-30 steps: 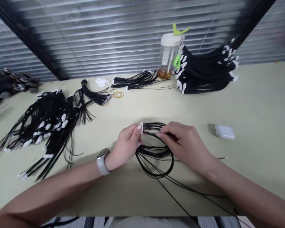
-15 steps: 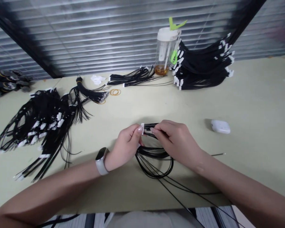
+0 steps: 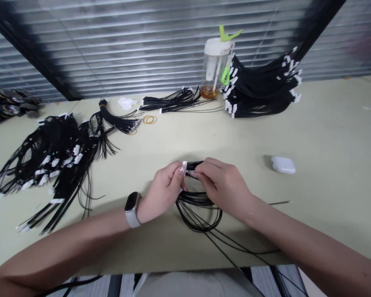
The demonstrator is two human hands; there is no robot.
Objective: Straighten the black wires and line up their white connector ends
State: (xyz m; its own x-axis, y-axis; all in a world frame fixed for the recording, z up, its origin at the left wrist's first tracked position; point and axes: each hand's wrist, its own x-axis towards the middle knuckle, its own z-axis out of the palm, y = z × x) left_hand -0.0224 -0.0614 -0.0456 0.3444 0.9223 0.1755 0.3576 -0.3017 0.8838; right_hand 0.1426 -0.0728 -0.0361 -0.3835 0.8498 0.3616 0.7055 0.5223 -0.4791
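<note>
My left hand (image 3: 168,181) pinches a small white connector (image 3: 184,165), thumb on its face. Black wires (image 3: 194,166) run from the connector to the right. Close beside it, my right hand (image 3: 221,177) is closed, its thumb and forefinger gripping a thin black wire (image 3: 190,173) whose end is at the connector; whether the tip sits inside it I cannot tell. Below both hands hangs a looped bunch of black wires (image 3: 198,222), with long strands trailing toward the table's front edge. The right palm and the rear fingers of both hands are hidden.
Piles of black wire harnesses with white connectors (image 3: 62,165) lie at left, and a tall stack (image 3: 262,88) stands at the back right beside a drink bottle (image 3: 214,66). Rubber bands (image 3: 149,119), crumpled tissue (image 3: 126,103) and a white earbud case (image 3: 283,164) rest on the table.
My right hand has shifted slightly left, closer to the connector, bringing the pinched wire with it. My left hand has stayed in place with the connector. The view has moved a little.
</note>
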